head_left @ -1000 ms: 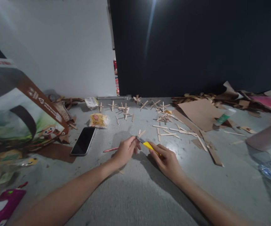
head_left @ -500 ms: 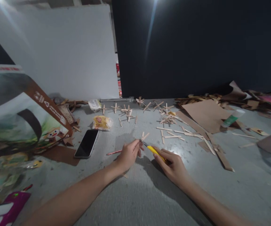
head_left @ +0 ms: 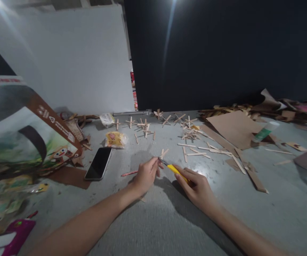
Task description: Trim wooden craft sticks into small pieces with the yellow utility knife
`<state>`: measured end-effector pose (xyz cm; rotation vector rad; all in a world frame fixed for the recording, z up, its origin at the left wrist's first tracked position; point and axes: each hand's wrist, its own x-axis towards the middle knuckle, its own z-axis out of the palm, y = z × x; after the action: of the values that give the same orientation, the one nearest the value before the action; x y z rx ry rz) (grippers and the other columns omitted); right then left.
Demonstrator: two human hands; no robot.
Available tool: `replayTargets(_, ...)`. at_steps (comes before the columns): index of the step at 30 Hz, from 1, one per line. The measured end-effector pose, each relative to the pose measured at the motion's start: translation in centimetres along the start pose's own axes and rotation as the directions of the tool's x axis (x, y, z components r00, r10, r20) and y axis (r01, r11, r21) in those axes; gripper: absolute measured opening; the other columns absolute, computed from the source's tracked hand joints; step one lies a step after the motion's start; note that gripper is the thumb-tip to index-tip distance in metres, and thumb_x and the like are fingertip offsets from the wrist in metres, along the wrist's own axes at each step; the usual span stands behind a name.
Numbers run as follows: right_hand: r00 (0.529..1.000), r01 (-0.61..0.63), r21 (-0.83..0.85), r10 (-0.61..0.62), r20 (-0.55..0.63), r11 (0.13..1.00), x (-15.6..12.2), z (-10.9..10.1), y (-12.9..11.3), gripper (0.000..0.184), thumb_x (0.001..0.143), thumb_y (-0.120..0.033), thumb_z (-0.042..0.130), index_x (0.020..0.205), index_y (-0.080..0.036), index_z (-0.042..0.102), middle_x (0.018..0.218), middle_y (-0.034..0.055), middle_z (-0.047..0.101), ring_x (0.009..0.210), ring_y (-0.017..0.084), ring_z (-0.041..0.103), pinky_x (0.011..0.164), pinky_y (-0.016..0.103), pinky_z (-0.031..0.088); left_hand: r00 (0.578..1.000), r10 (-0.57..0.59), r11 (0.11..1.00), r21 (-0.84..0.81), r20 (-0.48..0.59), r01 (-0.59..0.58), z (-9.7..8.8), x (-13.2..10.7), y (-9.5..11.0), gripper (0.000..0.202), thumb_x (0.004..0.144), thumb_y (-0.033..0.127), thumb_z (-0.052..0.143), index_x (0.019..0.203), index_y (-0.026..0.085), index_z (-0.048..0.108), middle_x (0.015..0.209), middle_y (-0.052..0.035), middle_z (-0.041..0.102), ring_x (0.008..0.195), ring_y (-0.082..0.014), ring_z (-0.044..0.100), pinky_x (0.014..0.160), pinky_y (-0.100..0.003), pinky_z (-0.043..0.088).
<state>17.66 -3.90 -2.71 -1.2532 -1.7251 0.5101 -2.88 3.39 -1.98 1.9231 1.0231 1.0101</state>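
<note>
Left hand (head_left: 146, 175): fingers (head_left: 153, 164) pinched together, grasping the near end of a pair of crossed sticks (head_left: 165, 153); pale stick ends fan out just beyond the fingertips.

Right hand (head_left: 197, 183): fingers curled round the yellow handle of a cutter (head_left: 179, 173), thumb on the near side; metal tip directed at the left fingertips and the sticks. Contact between tip and sticks: too small to tell.

Worktop (head_left: 132, 227): grey, beneath both hands.

Red rod (head_left: 129, 173): just left of the left fingers, one end hidden behind the hand.

Phone (head_left: 98, 163): farther left of the left fingers; screen dark, no marking visible.

Packet (head_left: 116, 139): beyond and left of the left fingers; yellow, pink printed figure, no legible wording.

Stick crosses (head_left: 166, 121): several, in a row well beyond both sets of fingers.

Loose sticks (head_left: 196, 154): beyond and right of the right fingers.

Glue stick (head_left: 264, 133): well right of the right fingers; white cap, green label, lettering unreadable.

Bag (head_left: 33, 103): well left of the left fingers; cartoon figure, recycling mark and white print on a brown strip, red lettering along the top, all too blurred to read.
</note>
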Motion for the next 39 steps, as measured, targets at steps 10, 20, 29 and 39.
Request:
replayTargets(10, 1.000, 0.024, -0.004, -0.024, -0.016, 1.000, -0.2, 0.0, -0.5, 0.051, 0.107, -0.050, 0.049, 0.125, -0.013, 0.080, 0.067, 0.0028, 0.064, 0.052, 0.014, 0.058, 0.049, 0.022, 0.046, 1.000, 0.003, 0.999, 0.044, 0.002, -0.003, 0.3, -0.4, -0.5, 0.036, 0.107, 0.042, 0.044, 0.091, 0.021, 0.068, 0.067, -0.0002, 0.068, 0.058, -0.0134, 0.065, 0.062, -0.024, 0.049)
replayTargets(20, 0.980, 0.034, -0.061, -0.046, -0.193, 0.998, -0.7, -0.7, -0.1, 0.043, 0.107, -0.040, 0.052, 0.126, -0.013, 0.079, 0.071, 0.0033, 0.066, 0.055, 0.015, 0.060, 0.053, 0.025, 0.047, 0.968, -0.109, 0.992, -0.089, -0.228, 0.091, 0.3, 0.3, -1.1, 0.051, 0.104, 0.064, 0.042, 0.091, 0.019, 0.063, 0.073, -0.0039, 0.072, 0.052, -0.0128, 0.065, 0.050, -0.023, 0.049)
replayTargets(29, 0.990, 0.090, -0.074, -0.098, -0.102, 0.993, -0.4, -0.4, -0.1, 0.042, 0.107, -0.040, 0.053, 0.134, -0.017, 0.074, 0.078, 0.0043, 0.067, 0.060, 0.015, 0.059, 0.058, 0.025, 0.050, 0.994, -0.060, 0.994, -0.096, -0.095, 0.050, 0.3, 0.3, -0.5, 0.049, 0.105, 0.061, 0.043, 0.081, 0.020, 0.058, 0.068, 0.0003, 0.065, 0.051, -0.0104, 0.060, 0.053, -0.022, 0.046)
replayTargets(39, 0.996, 0.085, -0.061, -0.086, -0.009, 0.995, -0.4, -0.3, 0.2, 0.043, 0.108, -0.037, 0.049, 0.140, -0.016, 0.070, 0.080, 0.0042, 0.063, 0.062, 0.015, 0.058, 0.056, 0.024, 0.048, 1.000, -0.008, 0.999, -0.034, -0.008, 0.008, 0.1, 0.0, 0.0, 0.044, 0.107, 0.053, 0.044, 0.080, 0.021, 0.058, 0.069, 0.0008, 0.064, 0.053, -0.0104, 0.060, 0.056, -0.022, 0.046)
